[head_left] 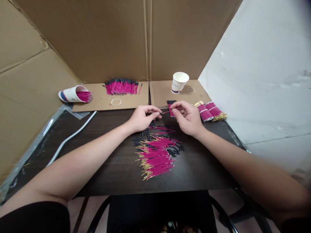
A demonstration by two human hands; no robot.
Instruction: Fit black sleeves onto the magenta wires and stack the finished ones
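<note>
Between the thumb and fingers of my right hand [188, 118] is a thin magenta wire [167, 112], its gold tip pointing left. My left hand [145, 118] is pinched right at that tip; whatever its fingers hold is too small or hidden to make out. Below both hands lies a loose pile of magenta wires [156, 155] with gold ends on the left and silver ends on the right. Short black sleeves [173, 151] are scattered on and around this pile. A small row of black-tipped magenta wires [171, 111] lies just behind my right hand's fingers.
A tipped paper cup [69, 94] holds magenta wires at left. Black-capped wires [122, 86] and a rubber band [116, 102] lie on cardboard [97, 102]. An upright cup [179, 82] stands beside another band [190, 90]. Banded wire bundles [210, 111] lie right; a white cable [70, 137] crosses left.
</note>
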